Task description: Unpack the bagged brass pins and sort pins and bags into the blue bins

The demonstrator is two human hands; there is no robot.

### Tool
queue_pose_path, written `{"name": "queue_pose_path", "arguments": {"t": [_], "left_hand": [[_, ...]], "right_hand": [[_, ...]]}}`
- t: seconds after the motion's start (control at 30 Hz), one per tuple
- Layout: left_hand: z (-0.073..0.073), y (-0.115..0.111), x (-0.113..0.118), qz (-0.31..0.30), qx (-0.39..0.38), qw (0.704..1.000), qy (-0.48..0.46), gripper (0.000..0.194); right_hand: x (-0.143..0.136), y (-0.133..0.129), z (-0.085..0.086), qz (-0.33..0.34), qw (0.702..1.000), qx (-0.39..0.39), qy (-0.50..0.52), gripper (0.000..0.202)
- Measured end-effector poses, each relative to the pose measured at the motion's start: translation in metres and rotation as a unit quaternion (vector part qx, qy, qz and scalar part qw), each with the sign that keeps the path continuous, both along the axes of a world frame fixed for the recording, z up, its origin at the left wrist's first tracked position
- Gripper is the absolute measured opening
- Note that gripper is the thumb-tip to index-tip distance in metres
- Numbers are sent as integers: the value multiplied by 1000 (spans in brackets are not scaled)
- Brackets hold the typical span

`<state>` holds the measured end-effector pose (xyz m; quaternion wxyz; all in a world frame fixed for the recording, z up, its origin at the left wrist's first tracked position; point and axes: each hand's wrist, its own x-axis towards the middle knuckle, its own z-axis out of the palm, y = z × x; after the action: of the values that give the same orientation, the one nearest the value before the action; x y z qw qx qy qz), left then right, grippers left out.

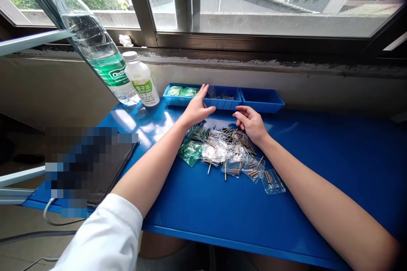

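Observation:
My left hand point(199, 108) reaches over the front of a blue divided bin point(197, 102), its thumb and fingers spread, with nothing visible in it. Green packets point(182, 91) lie in the bin's left section, beside that hand. Just in front of the bin, my right hand point(252, 123) hovers with loosely bent fingers, somewhat apart; I see nothing held. Between my forearms lies a heap of clear plastic packets point(216, 150) with thin metal pins with brass-coloured and dark ends. Green plastic packets point(191, 151) lie at its left side, below my left wrist.
Clear bags with dark pieces point(224, 94) fill the bin's middle section; a second blue bin point(262, 100) adjoins it. A white drink bottle point(141, 79) and a tall water bottle point(95, 46) stand at the back left. A dark flat device point(110, 173), partly blurred out, lies left.

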<state>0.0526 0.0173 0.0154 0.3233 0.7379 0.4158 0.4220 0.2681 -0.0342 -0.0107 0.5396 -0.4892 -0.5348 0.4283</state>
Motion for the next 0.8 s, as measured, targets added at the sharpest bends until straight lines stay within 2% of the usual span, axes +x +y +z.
{"name": "queue_pose_path", "arguments": {"t": [0.23,0.33,0.47,0.6,0.8], "left_hand": [[-2,10,-5,69,35,997,-30,70],[-1,9,-8,85,10,996,-27,49],[-3,5,-11,62,-8,998,-19,25],[-7,3,-15,45,-28,999,13,18],[-8,6,-22,57,-37,997,22,18]], "right_hand": [[0,-1,2,2,1000,-9,5,42],[-1,-2,4,1,1000,-14,8,42],[-1,-3,5,3,999,-21,26,42],[-1,-4,5,1,999,-15,34,40],[1,-4,3,-26,1000,13,9,34]]}}
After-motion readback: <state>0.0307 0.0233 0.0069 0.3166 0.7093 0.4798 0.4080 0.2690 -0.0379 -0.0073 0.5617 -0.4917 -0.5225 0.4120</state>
